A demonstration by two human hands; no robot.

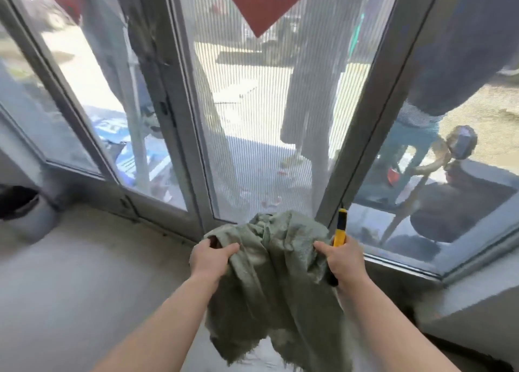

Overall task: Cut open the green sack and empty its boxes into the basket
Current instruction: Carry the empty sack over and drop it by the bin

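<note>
The green woven sack [276, 281] hangs limp and crumpled between my hands, above the floor, with its frayed cut edge dangling at the bottom. My left hand [210, 260] grips its upper left corner. My right hand [341, 262] grips the upper right side and also holds a yellow utility knife [340, 228] pointing up and away from me. No boxes and no basket are in view.
Glass doors with grey frames [185, 135] and a striped screen stand right ahead. A person's legs [306, 99] are outside behind the glass. A grey bin with a dark liner [26, 211] sits at the left on the concrete floor [84, 273]. A low ledge [463, 310] runs along the right.
</note>
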